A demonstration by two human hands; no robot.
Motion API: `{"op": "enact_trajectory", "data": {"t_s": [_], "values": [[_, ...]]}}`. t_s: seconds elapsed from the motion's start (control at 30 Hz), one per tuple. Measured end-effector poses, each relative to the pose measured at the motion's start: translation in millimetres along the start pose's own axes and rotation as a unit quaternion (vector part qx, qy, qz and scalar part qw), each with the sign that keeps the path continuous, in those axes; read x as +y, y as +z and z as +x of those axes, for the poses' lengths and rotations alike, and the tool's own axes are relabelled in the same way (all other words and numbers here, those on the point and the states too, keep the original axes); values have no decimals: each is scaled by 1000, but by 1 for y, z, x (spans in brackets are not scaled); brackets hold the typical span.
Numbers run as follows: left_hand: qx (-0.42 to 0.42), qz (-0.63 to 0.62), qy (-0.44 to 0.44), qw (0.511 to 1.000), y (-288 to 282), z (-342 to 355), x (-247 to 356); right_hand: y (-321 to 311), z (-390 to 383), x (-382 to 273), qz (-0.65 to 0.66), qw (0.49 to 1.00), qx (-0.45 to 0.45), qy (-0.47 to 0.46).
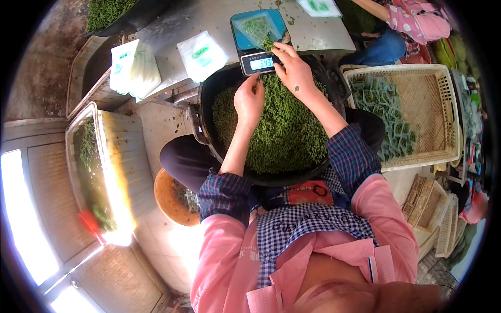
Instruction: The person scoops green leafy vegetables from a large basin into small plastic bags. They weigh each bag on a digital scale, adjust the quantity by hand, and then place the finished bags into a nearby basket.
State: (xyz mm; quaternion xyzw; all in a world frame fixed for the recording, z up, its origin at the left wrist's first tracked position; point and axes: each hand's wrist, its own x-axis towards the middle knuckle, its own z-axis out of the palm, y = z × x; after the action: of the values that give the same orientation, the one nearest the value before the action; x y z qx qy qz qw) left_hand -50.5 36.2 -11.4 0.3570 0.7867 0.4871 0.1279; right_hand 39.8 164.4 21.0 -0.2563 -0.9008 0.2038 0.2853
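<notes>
head view shows the right hand half-curled at small green sprigs by a clear plastic bag on the blue-topped digital scale. the left hand's fingers nearly meet; i cannot tell either hold.

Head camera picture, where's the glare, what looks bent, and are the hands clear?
Head view: glare whites out the bright opening at left and streaks the pale bin; head view: fisheye distortion bows the crate at right; head view: left hand and right hand look reasonably sharp.
</notes>
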Motion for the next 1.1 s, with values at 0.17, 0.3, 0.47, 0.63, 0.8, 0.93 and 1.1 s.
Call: {"op": "enact_trajectory", "data": {"t_s": [0.17,0.3,0.47,0.63,0.8,0.93,1.1], "values": [[74,175,194,962,5,10,13,1,11,1,172,980,67,73],[94,311,249,912,17,35,31,8,11,16,340,925,127,115],[72,383,286,875,23,74,33,-12,-6,7,382,900,139,157],[85,331,289,894,21,91,42,-24,-36,2,360,908,89,195],[-28,141,251,957,-6,9,35,-13,-82,24,371,899,-36,229],[-157,-42,85,983,3,-29,17,-15,-84,8,376,885,-111,250],[-134,-41,42,989,2,-38,14,-12,-85,9,378,896,-89,217]]}}
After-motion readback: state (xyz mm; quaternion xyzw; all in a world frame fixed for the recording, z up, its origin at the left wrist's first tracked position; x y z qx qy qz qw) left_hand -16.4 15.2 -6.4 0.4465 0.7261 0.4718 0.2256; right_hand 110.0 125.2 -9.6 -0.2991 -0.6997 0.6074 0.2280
